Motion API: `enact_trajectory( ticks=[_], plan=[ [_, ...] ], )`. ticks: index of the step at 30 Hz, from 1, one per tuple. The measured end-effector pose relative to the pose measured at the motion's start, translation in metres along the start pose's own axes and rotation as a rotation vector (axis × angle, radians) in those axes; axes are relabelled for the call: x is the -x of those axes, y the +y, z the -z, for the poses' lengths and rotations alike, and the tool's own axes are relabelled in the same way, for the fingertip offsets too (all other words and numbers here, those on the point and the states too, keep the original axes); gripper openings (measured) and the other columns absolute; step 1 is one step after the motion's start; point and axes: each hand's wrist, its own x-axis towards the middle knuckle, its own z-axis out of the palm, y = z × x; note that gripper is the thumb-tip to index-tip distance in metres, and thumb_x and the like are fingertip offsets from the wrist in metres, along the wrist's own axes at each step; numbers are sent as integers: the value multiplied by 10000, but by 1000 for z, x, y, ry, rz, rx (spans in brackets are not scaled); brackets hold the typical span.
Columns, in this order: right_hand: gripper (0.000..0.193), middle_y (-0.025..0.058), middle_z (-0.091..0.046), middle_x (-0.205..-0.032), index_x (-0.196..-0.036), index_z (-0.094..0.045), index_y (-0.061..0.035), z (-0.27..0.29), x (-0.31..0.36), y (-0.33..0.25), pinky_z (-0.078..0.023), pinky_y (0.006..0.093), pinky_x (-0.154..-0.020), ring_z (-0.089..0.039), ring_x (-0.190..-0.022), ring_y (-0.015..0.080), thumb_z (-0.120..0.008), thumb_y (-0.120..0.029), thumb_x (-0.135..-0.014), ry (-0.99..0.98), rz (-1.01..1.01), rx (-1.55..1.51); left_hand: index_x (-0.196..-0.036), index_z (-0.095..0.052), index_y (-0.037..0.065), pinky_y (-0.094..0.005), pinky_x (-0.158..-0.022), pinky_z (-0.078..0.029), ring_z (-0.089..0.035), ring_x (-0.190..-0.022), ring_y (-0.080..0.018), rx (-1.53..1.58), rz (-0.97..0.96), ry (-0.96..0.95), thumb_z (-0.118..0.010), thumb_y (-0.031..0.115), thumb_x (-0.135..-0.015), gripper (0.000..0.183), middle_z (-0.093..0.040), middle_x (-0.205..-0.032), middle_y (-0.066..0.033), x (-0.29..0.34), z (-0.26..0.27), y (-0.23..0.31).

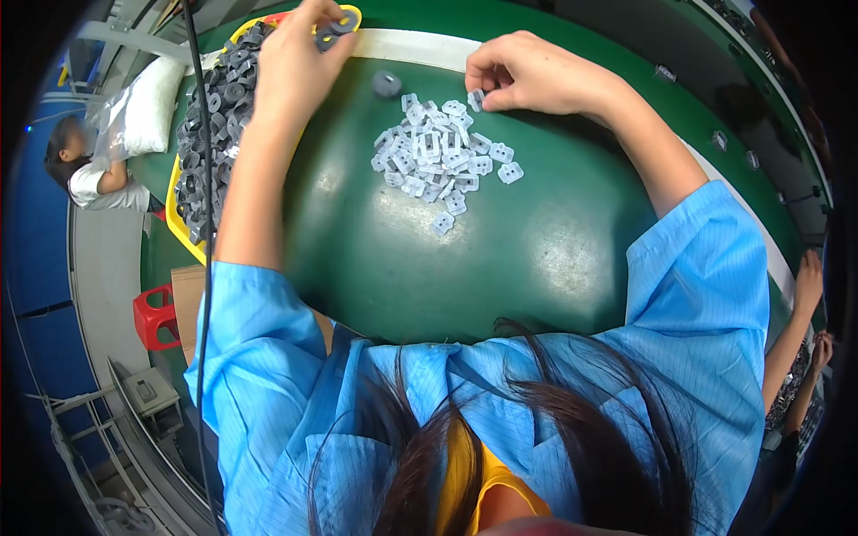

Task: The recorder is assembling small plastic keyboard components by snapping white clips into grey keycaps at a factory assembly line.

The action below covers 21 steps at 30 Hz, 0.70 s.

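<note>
Work surface: a smooth, glossy green tabletop (pixel 465 286) beneath both hands. Left of the left forearm, a yellow-rimmed tray (pixel 181 239) contains matte dark-grey rounded parts (pixel 234 93); a thin black cable (pixel 205 170) and that forearm partly obscure it. Between and nearer than the hands lies a heap of flat, translucent, plastic-looking pieces (pixel 429 152) with small holes. The left hand (pixel 299 52) curls at grey parts; grip cannot be determined. The right hand (pixel 536 79) pinches one translucent piece (pixel 475 100).
</note>
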Motion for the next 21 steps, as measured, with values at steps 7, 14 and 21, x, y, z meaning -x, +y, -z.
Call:
enact_trajectory(
  ticks=[7, 14, 21],
  plan=[
    [137, 19, -628, -755, -851, -636, -5, -12, -8, 18, -459, 259, -657, -557, -698, 84, -680, -123, -796, 211, -22, -491, -1039, -602, 18, -197, -576, -478, -607, -659, -71, 716, 260, -65, -772, 93, -783, 316, -661, -992, -49, 21, -62, 47],
    [136, -12, -591, -724, -818, -598, -13, -7, -6, 24, -435, 231, -651, -524, -677, 54, -654, -137, -818, 174, -119, -330, -932, -637, 33, -263, -576, -466, -528, -560, -118, 395, 132, -52, -785, 165, -761, 261, -685, -860, -56, 31, -59, 36],
    [155, 84, -650, -751, -853, -656, 3, 3, -2, -6, -494, 294, -668, -615, -686, 169, -695, -130, -784, 258, -78, -129, -959, -644, 30, -231, -550, -419, -523, -611, -51, 553, 242, -55, -729, 186, -833, 218, -673, -803, -11, 29, -63, 34]
  ],
)
